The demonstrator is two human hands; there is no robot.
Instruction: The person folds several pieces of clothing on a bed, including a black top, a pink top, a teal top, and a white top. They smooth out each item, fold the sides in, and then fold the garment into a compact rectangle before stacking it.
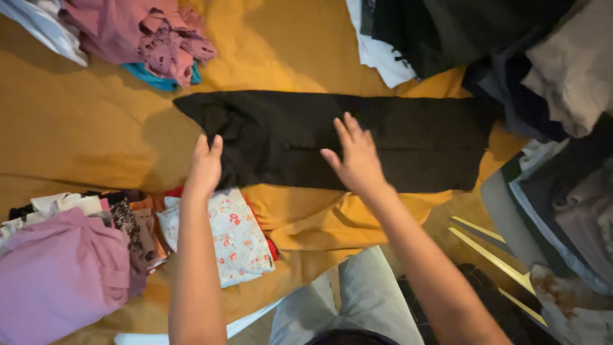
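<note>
We found the black trousers (332,137) laid flat on the sheet (96,128), unfolded. Left hand (205,167) and right hand (357,160) pressed them, fingers released. Folded piles (236,236) lay at seven o'clock.

A mustard-yellow sheet (76,121) covers the whole surface and carries everything, rumpled into folds along its near edge. A long black garment (408,137) lies spread flat across its middle, running left to right; at the far left sits a heap of pink and patterned clothes (147,32) over a bit of teal cloth (159,82), and at the far right a dark pile (460,32) with a white piece (380,54) beneath it. On the near left lie a folded mauve garment (60,275), a stack of mixed folded clothes (128,220) just beside it, and a folded pale floral cloth (239,239) resting on something red.
</note>
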